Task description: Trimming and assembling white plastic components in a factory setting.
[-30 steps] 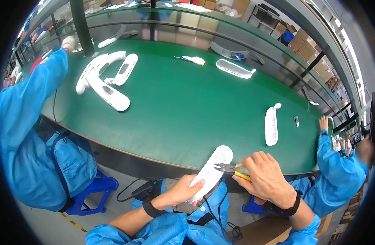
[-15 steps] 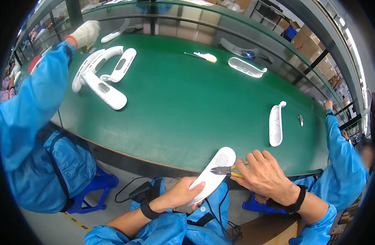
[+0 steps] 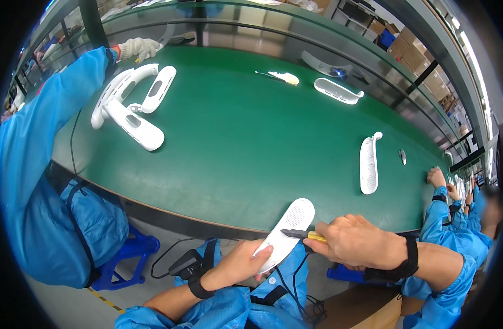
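Note:
My left hand (image 3: 241, 264) grips the lower end of a long white plastic shell (image 3: 298, 216) with rounded ends and a patch of small holes near its far end. It is held tilted, just off the table's near edge. My right hand (image 3: 350, 240) is closed round a pair of yellow-handled pliers (image 3: 293, 233), whose dark jaws lie over the middle of the shell. Whether the jaw tips touch the shell, I cannot tell. The fingers under the shell are mostly hidden.
Several white shells (image 3: 135, 127) lie grouped on the green table (image 3: 235, 153) at left. Others (image 3: 368, 164) rest at right and far right (image 3: 338, 91), near a small dark part (image 3: 402, 157). A co-worker's gloved hand (image 3: 139, 49) reaches in at left; another's hand (image 3: 436, 176) is at right.
My right hand has turned, and the pliers' jaws now look narrower and lower on the shell. The co-worker's gloved hand at left moved right and down; the right one's hand came down.

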Available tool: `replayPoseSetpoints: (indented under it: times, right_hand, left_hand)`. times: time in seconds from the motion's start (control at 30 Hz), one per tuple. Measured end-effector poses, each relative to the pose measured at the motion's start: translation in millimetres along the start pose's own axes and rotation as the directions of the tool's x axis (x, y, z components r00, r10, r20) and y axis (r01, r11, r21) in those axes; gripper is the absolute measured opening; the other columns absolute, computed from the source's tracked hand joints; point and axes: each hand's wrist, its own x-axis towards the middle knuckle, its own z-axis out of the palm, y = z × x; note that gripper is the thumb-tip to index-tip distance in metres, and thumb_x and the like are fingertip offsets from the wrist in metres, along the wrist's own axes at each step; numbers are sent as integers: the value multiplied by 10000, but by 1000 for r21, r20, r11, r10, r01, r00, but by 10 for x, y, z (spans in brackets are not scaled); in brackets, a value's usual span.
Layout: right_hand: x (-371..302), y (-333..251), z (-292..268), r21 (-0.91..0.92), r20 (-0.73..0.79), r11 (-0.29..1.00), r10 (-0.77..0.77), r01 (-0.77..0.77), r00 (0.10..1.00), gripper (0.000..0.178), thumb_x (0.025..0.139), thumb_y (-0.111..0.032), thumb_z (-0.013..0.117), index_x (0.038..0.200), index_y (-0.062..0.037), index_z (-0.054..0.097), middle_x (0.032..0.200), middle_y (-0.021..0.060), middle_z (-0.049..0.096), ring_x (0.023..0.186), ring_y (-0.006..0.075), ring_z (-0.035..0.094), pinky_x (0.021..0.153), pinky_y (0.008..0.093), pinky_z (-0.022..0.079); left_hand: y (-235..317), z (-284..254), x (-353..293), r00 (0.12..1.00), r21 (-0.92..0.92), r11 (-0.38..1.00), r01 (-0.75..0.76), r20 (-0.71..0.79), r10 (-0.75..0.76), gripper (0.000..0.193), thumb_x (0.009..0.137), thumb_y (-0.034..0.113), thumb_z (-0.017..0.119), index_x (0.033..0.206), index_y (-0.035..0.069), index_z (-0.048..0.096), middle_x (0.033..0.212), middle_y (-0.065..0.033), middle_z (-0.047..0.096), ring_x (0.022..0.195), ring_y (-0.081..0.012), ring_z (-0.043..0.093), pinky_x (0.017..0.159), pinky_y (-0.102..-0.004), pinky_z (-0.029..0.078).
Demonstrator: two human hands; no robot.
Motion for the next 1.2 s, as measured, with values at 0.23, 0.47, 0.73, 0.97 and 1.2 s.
replayPoseSetpoints:
  times: [0.23, 0.47, 0.73, 0.97, 1.2]
  right_hand:
    - [117, -51, -138, 537, 583, 644, 184, -545, 792, 546, 923, -459, 353, 668, 5, 490, 539, 109, 480, 445, 207, 475, 427, 325, 409]
    - [-15, 50, 242, 730, 683, 70, -36, -680, 730, 500, 924, -492, 342, 671, -76, 455, 500, -7, 390, 386, 85, 373, 336, 235, 286]
    - [-132, 175, 604, 655, 500, -393, -417, -646, 760, 521, 917, -544, 305, 799, -70, 486, 585, 37, 491, 459, 141, 518, 434, 266, 456]
    - [-499, 439, 746, 848, 73, -482, -304, -219, 950, 519, 944, -503, 233, 919, -47, 480, 737, 102, 567, 736, 219, 593, 729, 347, 486]
    - [-708, 870, 1054, 855, -220, -462, 91, 237, 971, 546, 928, -510, 246, 865, -47, 528, 890, 148, 581, 920, 288, 571, 845, 396, 435]
  left_hand:
    - [-4, 71, -61, 987, 149, 987, -56, -138, 77, 310, 930, 229, 421, 909, -52, 550, 574, -137, 596, 455, -193, 591, 455, -303, 459]
    - [15, 175, -77, 968, 292, 955, -45, -223, 114, 247, 905, 199, 472, 866, -38, 530, 585, -206, 580, 492, -313, 593, 473, -381, 460]
    - [-20, 208, 10, 944, 563, 825, -46, -244, 220, 204, 878, 179, 507, 868, -23, 532, 590, -223, 559, 537, -385, 569, 507, -429, 449]
    - [513, -12, -6, 983, -332, 927, -174, -114, 144, 322, 882, 54, 468, 1166, -12, 331, 866, -134, 559, 752, -210, 621, 635, -337, 527]
    - [1434, -1396, 1849, 975, -282, 941, -186, 65, 212, 285, 843, 184, 552, 1033, -20, 495, 918, -173, 598, 852, -276, 611, 731, -407, 517]
